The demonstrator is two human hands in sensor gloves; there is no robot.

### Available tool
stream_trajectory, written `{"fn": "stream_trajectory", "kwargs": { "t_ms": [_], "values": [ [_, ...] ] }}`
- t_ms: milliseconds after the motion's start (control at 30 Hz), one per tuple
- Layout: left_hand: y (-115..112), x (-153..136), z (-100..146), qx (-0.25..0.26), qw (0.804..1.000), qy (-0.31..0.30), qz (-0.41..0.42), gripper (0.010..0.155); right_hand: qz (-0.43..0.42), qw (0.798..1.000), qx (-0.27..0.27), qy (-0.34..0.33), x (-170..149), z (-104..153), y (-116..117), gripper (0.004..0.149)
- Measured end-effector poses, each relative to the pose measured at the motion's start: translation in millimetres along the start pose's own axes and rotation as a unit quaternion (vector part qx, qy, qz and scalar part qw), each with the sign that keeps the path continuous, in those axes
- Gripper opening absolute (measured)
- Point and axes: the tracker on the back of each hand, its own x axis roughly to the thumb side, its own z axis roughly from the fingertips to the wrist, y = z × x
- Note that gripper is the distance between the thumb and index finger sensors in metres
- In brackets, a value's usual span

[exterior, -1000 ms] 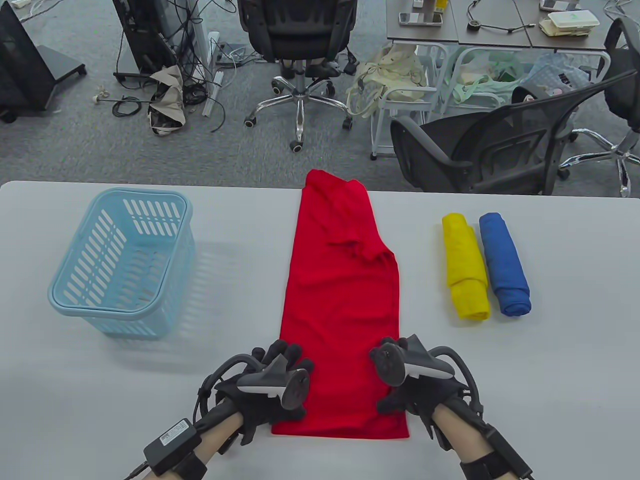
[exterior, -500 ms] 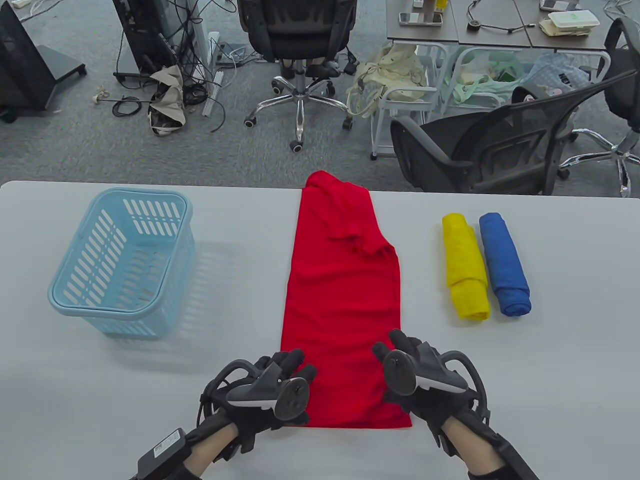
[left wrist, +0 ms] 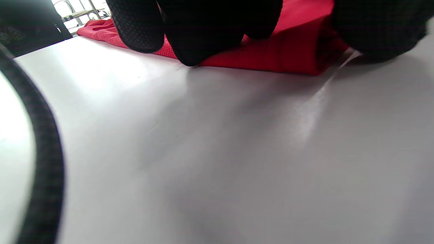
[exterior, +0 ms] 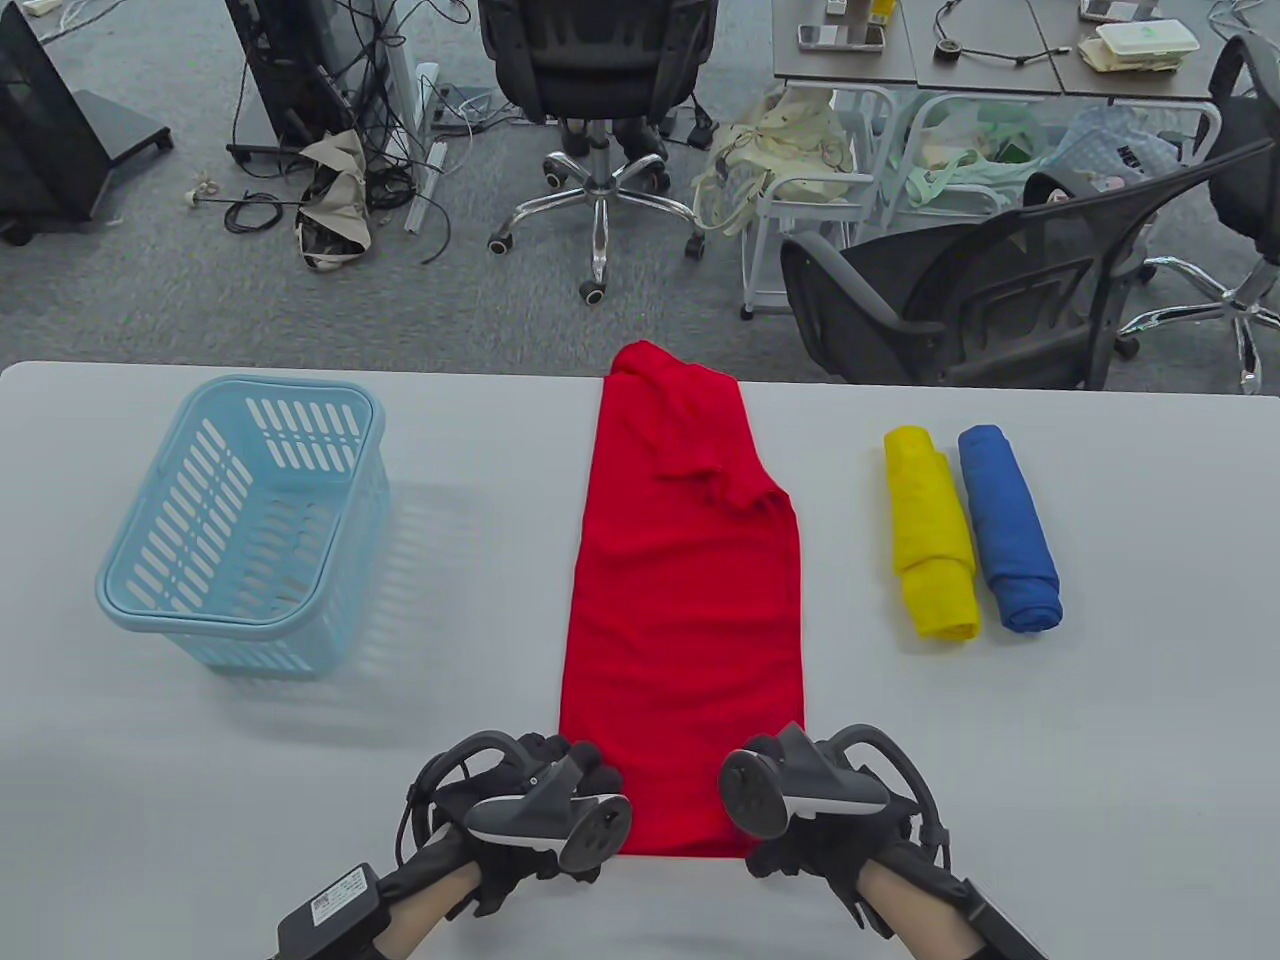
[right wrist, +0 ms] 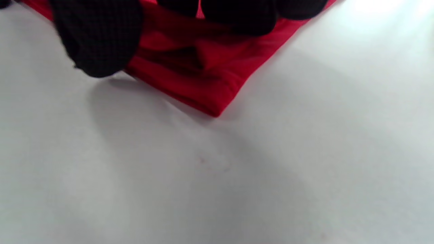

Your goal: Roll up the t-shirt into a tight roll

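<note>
Overhead, my left hand (exterior: 520,815) and right hand (exterior: 815,810) sit at the near hem of the long folded red cotton t-shirt (exterior: 685,600) lying mid-worktop (exterior: 1100,750). Left wrist: fingers (left wrist: 203,37) curl onto the hem, thumb beside it. Right wrist: fingers (right wrist: 237,13) and thumb pinch the folded corner.

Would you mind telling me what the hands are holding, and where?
Both hands, left and right, grip the red t-shirt at its near hem corners.

A light blue slotted basket (exterior: 240,520) sits at nine o'clock on the white table (exterior: 1100,720), a yellow roll (exterior: 932,532) touching a blue roll (exterior: 1008,528) at three o'clock, and office chairs (exterior: 598,90) beyond at twelve o'clock.
</note>
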Motion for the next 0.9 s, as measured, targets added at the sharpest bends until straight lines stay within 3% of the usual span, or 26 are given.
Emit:
{"fn": "stream_trajectory", "kwargs": {
  "t_ms": [133, 400, 667, 733, 900],
  "values": [
    [1.9, 1.3, -0.4, 0.002, 1.000, 0.003, -0.007, 0.083, 0.019, 1.000, -0.005, 0.006, 3.8, 0.2, -0.5, 0.082],
    [7.6, 0.3, -12.2, 0.036, 0.999, 0.031, -0.017, 0.065, 0.053, 0.995, -0.068, 0.042, 3.8, -9.9, 0.2, 0.055],
    [11.7, -14.5, -8.4, 0.051, 0.996, 0.041, 0.054, 0.059, -0.021, 0.997, -0.066, 0.036, -12.4, -5.4, -7.7, 0.048],
    [16.6, -22.4, -1.2, 0.069, 0.992, 0.044, 0.096, 0.051, -0.046, 0.995, -0.082, 0.031, -17.3, 1.1, -16.6, 0.039],
    [33.9, -40.9, 20.1, 0.167, 0.971, 0.091, 0.145, 0.047, -0.113, 0.983, -0.145, 0.025, -32.0, 22.7, -39.4, 0.038]
  ]
}}
